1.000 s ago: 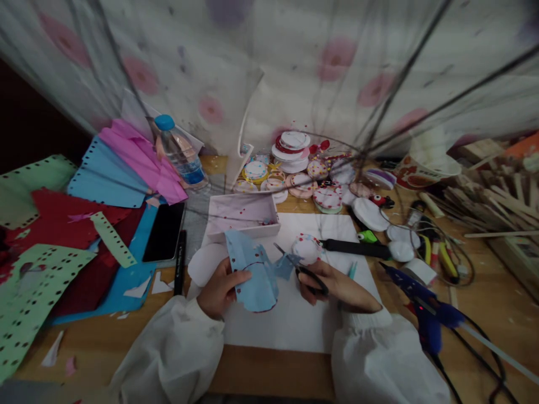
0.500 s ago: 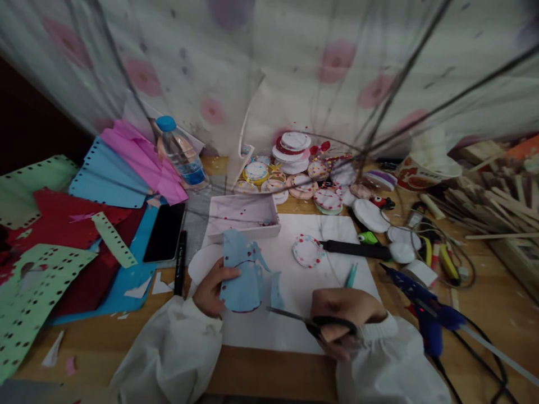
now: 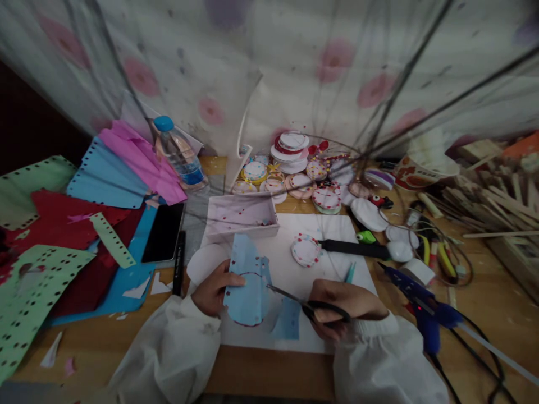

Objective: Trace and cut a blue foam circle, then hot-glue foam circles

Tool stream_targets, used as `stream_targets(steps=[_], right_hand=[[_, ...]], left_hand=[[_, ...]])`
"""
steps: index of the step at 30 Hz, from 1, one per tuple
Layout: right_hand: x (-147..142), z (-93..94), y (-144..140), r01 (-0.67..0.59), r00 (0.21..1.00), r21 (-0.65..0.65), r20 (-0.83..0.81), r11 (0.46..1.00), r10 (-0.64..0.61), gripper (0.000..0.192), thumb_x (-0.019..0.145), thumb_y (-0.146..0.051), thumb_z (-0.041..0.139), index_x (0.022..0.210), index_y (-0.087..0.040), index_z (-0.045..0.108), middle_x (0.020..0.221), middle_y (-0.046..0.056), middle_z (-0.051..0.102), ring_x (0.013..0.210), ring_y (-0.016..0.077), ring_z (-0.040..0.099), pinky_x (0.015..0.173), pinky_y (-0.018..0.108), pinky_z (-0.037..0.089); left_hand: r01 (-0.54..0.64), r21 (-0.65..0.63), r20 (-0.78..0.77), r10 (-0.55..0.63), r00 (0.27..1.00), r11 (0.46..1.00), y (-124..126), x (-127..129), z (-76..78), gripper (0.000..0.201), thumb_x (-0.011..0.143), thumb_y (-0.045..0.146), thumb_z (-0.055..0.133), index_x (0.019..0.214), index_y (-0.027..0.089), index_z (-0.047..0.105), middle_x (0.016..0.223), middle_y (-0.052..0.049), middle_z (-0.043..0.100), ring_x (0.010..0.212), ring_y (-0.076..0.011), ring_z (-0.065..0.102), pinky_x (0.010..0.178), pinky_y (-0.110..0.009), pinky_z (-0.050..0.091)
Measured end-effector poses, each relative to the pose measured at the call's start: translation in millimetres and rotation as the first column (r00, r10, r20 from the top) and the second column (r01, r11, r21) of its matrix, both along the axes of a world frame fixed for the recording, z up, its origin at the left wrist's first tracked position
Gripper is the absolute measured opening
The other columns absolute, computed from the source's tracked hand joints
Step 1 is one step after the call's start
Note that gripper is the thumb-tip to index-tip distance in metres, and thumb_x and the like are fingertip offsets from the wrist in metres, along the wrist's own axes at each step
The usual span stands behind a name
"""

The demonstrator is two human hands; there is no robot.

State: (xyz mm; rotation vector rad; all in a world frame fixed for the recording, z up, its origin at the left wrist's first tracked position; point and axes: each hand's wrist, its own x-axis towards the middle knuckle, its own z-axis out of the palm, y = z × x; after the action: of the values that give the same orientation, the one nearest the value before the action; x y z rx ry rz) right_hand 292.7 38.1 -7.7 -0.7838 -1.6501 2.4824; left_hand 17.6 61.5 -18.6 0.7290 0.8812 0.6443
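Since half a second ago, black-handled scissors in the right hand swung back to the thin blue paper cut-out, pinched by the left hand over the white sheet's near edge; limp, tearable, best gripped beside the cut.

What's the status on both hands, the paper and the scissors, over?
Left hand pinching light blue paper at its left edge. Right hand gripping black-handled scissors, blades at the paper's right edge. Loose blue offcut beside the blades.
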Motion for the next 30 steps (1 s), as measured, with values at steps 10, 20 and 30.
stream_targets(steps=[10, 20, 30], right_hand=[[-0.5, -8.2, -0.5, -0.004, 0.998, -0.004, 0.064, 1.000, 0.004, 0.062, 0.080, -0.065, 0.050, 0.058, -0.009, 0.062, 0.047, 0.000, 0.052, 0.040, 0.0054, 0.042, 0.039, 0.017, 0.031], [-9.4, -8.9, 1.4, 0.004, 0.998, 0.016, 0.067, 1.000, -0.005, 0.062, 0.079, -0.067, 0.049, 0.058, -0.010, 0.061, 0.049, 0.000, 0.054, 0.042, 0.0056, 0.043, 0.041, 0.017, 0.032], [-12.5, -9.5, 2.5, -0.007, 0.999, 0.039, 0.034, 0.999, 0.006, 0.066, 0.078, -0.070, 0.048, 0.057, -0.009, 0.061, 0.048, 0.000, 0.053, 0.042, 0.0053, 0.043, 0.042, 0.018, 0.031]], left_hand=[[0.097, -0.086, 0.095, -0.089, 0.992, 0.992, 0.6, -0.3, -5.6, 0.037, 0.059, 0.021, 0.071, 0.095, 0.013, 0.067, 0.089, -0.009, 0.071, 0.070, -0.0196, 0.063, 0.060, -0.025, 0.046], [0.117, -0.084, 0.076, -0.110, 0.991, 0.990, -1.1, 5.9, 1.1, 0.027, 0.055, 0.023, 0.077, 0.080, 0.016, 0.069, 0.069, -0.003, 0.067, 0.059, -0.0156, 0.060, 0.060, -0.025, 0.047], [0.136, -0.081, 0.085, -0.129, 0.988, 0.987, -3.3, 9.0, -2.1, 0.026, 0.055, 0.023, 0.079, 0.075, 0.014, 0.066, 0.059, 0.001, 0.060, 0.053, -0.0125, 0.054, 0.053, -0.022, 0.043]])
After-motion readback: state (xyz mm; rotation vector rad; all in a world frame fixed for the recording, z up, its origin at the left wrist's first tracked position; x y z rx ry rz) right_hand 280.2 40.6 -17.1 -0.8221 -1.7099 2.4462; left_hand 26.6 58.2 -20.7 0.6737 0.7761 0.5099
